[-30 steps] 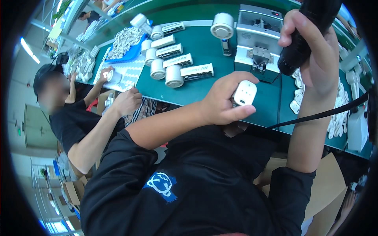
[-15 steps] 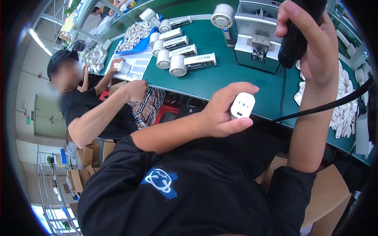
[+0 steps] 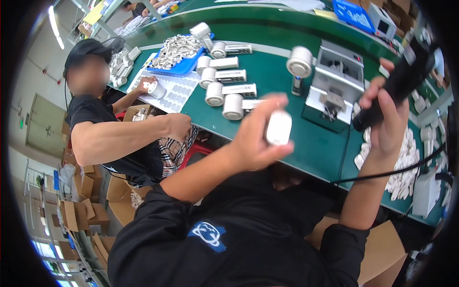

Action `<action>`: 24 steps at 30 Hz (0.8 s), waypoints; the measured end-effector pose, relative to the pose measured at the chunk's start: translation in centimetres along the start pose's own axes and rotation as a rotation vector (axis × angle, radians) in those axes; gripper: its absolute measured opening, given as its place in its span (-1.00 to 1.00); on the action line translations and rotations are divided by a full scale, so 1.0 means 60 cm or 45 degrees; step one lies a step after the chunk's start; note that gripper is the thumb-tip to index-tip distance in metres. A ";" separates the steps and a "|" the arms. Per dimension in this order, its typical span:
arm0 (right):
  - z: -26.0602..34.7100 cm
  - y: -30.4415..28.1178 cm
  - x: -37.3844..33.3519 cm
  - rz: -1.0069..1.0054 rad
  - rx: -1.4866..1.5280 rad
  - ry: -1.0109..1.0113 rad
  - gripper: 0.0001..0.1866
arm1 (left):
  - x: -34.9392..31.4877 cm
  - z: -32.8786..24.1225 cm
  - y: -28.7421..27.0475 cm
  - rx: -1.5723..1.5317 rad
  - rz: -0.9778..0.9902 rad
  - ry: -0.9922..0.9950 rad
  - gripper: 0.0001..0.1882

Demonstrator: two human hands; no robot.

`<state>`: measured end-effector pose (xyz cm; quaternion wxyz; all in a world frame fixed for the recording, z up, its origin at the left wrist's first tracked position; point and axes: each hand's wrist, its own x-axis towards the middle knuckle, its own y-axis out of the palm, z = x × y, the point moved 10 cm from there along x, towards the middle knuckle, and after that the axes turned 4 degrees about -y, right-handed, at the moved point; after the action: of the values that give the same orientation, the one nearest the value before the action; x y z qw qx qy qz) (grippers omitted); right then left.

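Observation:
My left hand (image 3: 253,136) is closed around a white plastic housing (image 3: 278,128) with a rounded end, which faces up and is blurred by motion. The rest of that housing is hidden behind my fingers. In my right hand (image 3: 388,107) is a black electric screwdriver (image 3: 401,83), tilted with its tip end down and to the left. A black cable (image 3: 382,179) runs across my right forearm. Beyond my hands, a grey metal screw feeder (image 3: 332,91) stands on the green table (image 3: 306,146). Several white handheld fans (image 3: 233,106) lie in a row left of it.
A white fan (image 3: 300,61) stands upright beside the feeder. White plastic parts (image 3: 401,165) are heaped at the right. At the left, a co-worker (image 3: 124,134) holds a white piece over a patterned sheet (image 3: 179,91). A blue tray (image 3: 189,67) carries small parts. Cardboard boxes (image 3: 380,253) stand below.
My right hand has lowered with the screwdriver, which now leans more. My left hand has shifted left with the housing, whose face has turned. The whole view has tilted somewhat.

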<state>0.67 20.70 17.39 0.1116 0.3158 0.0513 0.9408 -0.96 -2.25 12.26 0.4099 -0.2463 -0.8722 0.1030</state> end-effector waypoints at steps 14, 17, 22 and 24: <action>0.002 -0.003 -0.006 -0.082 0.045 -0.081 -0.33 | 0.313 0.335 -0.016 0.711 0.364 -0.207 -0.50; 0.000 -0.011 -0.003 -0.100 0.033 -0.072 -0.34 | 0.267 0.406 0.067 0.977 0.957 -0.332 -0.53; -0.005 -0.012 -0.002 -0.179 -0.042 -0.059 -0.34 | 0.236 0.492 0.075 1.094 0.988 -0.427 -0.42; -0.010 -0.009 0.001 -0.130 -0.013 -0.064 -0.32 | 0.229 0.497 0.045 1.160 0.817 -0.498 -0.44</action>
<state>0.36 21.22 16.83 0.1625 0.3358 0.0598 0.9259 -30.33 7.80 1.21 0.2542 -0.2732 -0.6814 0.6296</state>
